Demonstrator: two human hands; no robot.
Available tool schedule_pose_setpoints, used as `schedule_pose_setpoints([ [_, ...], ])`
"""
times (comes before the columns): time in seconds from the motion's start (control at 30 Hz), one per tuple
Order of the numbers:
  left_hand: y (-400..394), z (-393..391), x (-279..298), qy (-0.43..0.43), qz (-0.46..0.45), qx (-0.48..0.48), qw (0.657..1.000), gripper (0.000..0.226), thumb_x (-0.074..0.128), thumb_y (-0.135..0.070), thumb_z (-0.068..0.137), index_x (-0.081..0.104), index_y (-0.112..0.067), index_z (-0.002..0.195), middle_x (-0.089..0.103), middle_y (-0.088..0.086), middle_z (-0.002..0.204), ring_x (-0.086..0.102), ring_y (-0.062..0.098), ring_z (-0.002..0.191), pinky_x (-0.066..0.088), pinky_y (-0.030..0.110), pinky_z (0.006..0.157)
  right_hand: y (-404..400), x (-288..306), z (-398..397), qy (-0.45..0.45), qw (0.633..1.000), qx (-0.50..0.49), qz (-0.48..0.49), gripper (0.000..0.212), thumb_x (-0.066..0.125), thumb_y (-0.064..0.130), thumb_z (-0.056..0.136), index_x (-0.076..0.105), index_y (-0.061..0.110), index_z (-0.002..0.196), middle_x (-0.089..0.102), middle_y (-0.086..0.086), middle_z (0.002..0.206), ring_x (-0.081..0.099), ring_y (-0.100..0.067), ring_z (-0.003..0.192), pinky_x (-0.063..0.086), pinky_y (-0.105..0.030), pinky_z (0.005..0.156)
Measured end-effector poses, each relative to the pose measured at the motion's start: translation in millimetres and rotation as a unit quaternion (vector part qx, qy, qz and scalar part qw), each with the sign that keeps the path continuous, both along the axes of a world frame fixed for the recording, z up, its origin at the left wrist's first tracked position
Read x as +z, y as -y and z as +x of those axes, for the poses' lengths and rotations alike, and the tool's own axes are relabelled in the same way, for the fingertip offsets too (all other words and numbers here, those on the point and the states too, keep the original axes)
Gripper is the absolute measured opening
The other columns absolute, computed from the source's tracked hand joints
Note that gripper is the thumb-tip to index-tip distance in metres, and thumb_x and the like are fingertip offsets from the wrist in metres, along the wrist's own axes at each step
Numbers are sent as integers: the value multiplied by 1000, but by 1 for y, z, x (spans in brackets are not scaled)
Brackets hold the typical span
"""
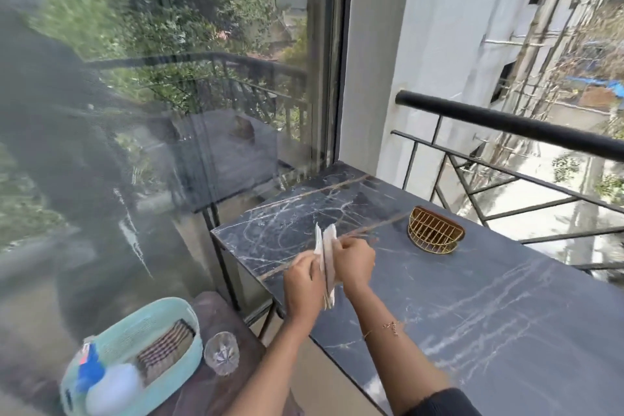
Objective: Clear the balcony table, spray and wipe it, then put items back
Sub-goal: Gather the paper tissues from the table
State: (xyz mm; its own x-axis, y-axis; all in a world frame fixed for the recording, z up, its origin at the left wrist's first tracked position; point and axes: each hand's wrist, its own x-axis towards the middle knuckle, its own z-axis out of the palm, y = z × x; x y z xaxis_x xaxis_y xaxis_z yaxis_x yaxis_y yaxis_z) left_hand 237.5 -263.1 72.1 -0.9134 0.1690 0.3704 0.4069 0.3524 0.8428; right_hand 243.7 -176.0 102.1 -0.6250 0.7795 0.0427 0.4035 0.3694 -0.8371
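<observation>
Both hands hold a stack of white paper napkins (326,257) upright over the near left part of the dark marble balcony table (506,314). My left hand (304,280) grips the stack's left side and my right hand (354,262) grips its right side. A gold wire napkin holder (435,230) stands empty on the table to the right of my hands, near the railing side. Streaks show on the table's surface.
A light blue basket (158,321) on a brown stool (219,314) at lower left holds a spray bottle (101,378) and striped coasters (165,348). A glass tumbler (222,357) stands beside it. A black railing (506,121) runs behind the table; a glass door (169,111) is left.
</observation>
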Motion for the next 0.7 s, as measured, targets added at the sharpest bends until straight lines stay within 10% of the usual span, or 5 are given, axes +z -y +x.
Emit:
schedule_pose_setpoints([
  [0.3, 77, 39, -3, -21, -32, 33, 999, 22, 54, 10, 88, 70, 7, 102, 70, 17, 103, 67, 27, 94, 45, 26, 81, 79, 1, 12, 45, 987, 153, -33, 47, 55, 24, 88, 49, 7, 44, 42, -7, 45, 39, -19, 48, 29, -27, 48],
  [0.43, 115, 38, -9, 101, 59, 55, 992, 17, 55, 6, 88, 58, -10, 91, 68, 7, 84, 63, 20, 77, 45, 24, 67, 116, -7, 11, 64, 975, 207, -38, 49, 61, 31, 85, 43, 14, 43, 44, -3, 46, 43, -20, 55, 34, -27, 57],
  [0.57, 156, 30, -14, 318, 324, 115, 883, 11, 51, -2, 93, 49, -13, 94, 69, 11, 85, 65, 23, 76, 54, 33, 75, 158, -24, 12, 91, 962, 253, 35, 28, 56, 24, 87, 66, 5, 70, 67, -14, 77, 63, -31, 78, 42, -30, 63],
  [0.7, 204, 26, -38, 361, 289, 185, 867, 15, 63, -18, 91, 66, -5, 98, 68, 9, 89, 61, 20, 80, 49, 34, 76, 218, -56, 17, 111, 912, 366, 148, 27, 50, 21, 91, 69, 3, 93, 63, -17, 96, 62, -33, 89, 42, -33, 67],
])
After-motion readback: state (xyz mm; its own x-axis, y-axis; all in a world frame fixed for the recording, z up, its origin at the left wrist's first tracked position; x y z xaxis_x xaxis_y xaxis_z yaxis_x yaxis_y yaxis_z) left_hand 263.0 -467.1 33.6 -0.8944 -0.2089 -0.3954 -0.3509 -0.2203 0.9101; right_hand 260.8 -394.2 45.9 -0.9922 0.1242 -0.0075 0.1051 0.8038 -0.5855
